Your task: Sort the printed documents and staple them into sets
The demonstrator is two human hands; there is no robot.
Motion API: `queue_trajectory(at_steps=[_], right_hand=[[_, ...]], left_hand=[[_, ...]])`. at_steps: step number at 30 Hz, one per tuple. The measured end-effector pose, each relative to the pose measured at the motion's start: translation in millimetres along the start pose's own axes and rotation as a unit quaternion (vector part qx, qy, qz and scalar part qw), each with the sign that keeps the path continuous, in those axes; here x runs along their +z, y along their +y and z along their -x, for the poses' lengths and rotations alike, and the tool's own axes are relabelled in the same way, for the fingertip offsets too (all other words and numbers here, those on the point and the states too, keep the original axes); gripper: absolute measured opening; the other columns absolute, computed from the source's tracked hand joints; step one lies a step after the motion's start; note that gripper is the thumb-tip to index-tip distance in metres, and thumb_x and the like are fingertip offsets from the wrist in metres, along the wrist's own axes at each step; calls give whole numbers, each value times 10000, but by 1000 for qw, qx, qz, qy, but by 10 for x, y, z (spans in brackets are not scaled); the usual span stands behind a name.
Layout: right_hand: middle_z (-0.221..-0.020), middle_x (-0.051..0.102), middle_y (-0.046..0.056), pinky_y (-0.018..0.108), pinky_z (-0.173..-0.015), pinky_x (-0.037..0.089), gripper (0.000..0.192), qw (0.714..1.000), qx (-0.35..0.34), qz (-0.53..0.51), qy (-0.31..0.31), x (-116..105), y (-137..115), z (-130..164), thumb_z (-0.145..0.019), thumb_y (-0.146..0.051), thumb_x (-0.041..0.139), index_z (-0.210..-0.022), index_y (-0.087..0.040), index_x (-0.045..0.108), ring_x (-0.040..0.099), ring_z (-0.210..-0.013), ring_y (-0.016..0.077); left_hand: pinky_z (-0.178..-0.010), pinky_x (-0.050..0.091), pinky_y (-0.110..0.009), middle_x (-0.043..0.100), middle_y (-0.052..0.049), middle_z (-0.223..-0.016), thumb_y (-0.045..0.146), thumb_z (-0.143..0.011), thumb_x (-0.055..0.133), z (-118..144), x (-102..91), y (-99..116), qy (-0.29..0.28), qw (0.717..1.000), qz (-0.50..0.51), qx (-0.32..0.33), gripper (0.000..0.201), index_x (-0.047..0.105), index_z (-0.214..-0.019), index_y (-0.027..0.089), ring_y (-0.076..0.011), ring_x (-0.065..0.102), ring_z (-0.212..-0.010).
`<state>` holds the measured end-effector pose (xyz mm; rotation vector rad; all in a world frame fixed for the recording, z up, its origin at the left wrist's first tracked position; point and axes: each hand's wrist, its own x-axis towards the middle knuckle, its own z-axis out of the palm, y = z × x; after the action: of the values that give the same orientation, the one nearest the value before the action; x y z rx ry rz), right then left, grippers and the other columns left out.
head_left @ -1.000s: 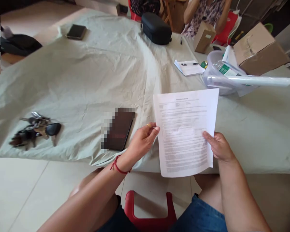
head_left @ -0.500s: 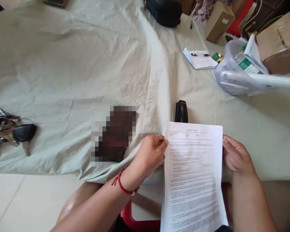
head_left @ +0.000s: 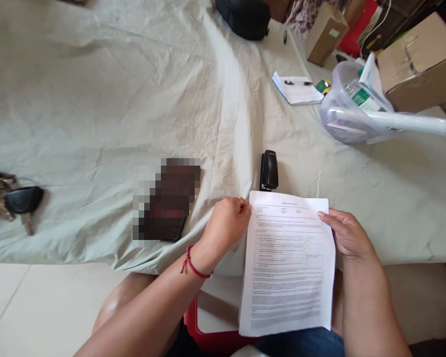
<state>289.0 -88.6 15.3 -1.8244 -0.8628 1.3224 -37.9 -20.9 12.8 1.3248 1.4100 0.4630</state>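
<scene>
A stack of printed paper sheets [head_left: 288, 267] is held up over my lap at the table's front edge, text facing me. My left hand [head_left: 227, 220], with a red cord bracelet at the wrist, pinches its upper left edge. On the upper right corner, my right hand [head_left: 345, 230] grips with the thumb on top and the fingers behind. A black stapler [head_left: 269, 170] lies on the cloth just beyond the top edge of the sheets. Left of my left hand rests a dark phone [head_left: 167, 201], partly pixelated.
Keys [head_left: 24, 201] lie at the left on the cloth-covered table [head_left: 115, 114]. Toward the back right are a notepad [head_left: 301, 91] with a pen, a tape measure [head_left: 323, 87], a translucent basket [head_left: 338, 119] with a long white roll, and cardboard boxes [head_left: 423, 59]. A black case [head_left: 245, 19] sits at the back.
The sheets have come up so that their lower edge shows. My right thumb now lies over their upper right corner. The stapler is more fully visible, and the view has shifted slightly.
</scene>
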Motion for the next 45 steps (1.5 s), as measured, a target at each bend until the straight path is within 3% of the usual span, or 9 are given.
queue_trajectory(at_steps=[4,11,15,22,29,34,37,40,45], right_hand=[[-804,884,72,419,-717,707,607,1000,25,-2,0,-19,27,-21,-635,-722,1118,-904,-219,910,844,-698,284],[-815,888,70,372,-660,670,664,997,17,-21,75,-30,88,-31,-531,-751,1137,-858,-220,908,811,-669,253],[-847,895,67,418,-671,690,627,996,-10,-4,92,-67,124,-52,-594,-778,1098,-851,-241,899,816,-683,281],[-765,837,33,431,-697,686,543,993,-63,39,91,-89,185,-105,-734,-785,1010,-835,-274,859,793,-707,285],[-874,867,48,396,-726,671,473,981,-104,93,136,-84,236,-252,-862,-719,916,-956,-260,846,798,-796,271],[-1491,844,140,628,-1186,675,465,885,-281,245,278,80,32,-189,-1019,-526,802,-1408,-277,846,800,-1382,373],[-1576,825,75,685,-1382,555,438,838,-406,325,168,388,-148,-90,-1140,-416,689,-1561,-372,802,686,-1616,359],[-1754,708,-23,646,-1437,530,632,796,-468,380,59,740,-213,-75,-1191,-267,560,-1786,-478,581,587,-1735,282],[-1825,629,61,680,-1491,413,820,723,-486,489,29,1053,-108,-171,-1130,16,363,-1863,-333,480,532,-1775,261]], left_hand=[[-733,323,-383,559,-16,-669,33,-1000,584,-34,46,152,-8,991,-133,-7,485,444,-599,267,-214,491,-698],[-737,314,-397,484,6,-641,39,-1010,595,-91,106,228,2,993,-119,-10,523,406,-583,275,-219,416,-683],[-715,301,-395,362,29,-584,53,-1021,617,-134,133,259,11,994,-111,-2,608,323,-536,274,-208,322,-646],[-749,331,-392,487,7,-630,68,-1034,621,-214,183,300,7,993,-120,4,544,420,-572,272,-220,426,-668],[-707,273,-397,351,24,-577,21,-1001,620,-210,205,348,23,990,-140,1,624,296,-533,277,-203,288,-608],[-692,257,-401,339,18,-573,14,-999,603,-212,203,340,22,990,-142,10,648,254,-530,291,-209,277,-594],[-689,273,-397,370,13,-576,22,-1005,598,-218,207,333,19,988,-156,6,618,279,-549,294,-213,331,-597],[-704,325,-389,531,-24,-618,58,-1031,595,-217,205,347,12,982,-187,6,540,376,-595,287,-238,523,-655],[-766,434,-388,855,-176,-930,97,-1096,535,-202,180,399,-19,969,-247,-5,364,770,-829,174,-305,789,-909]])
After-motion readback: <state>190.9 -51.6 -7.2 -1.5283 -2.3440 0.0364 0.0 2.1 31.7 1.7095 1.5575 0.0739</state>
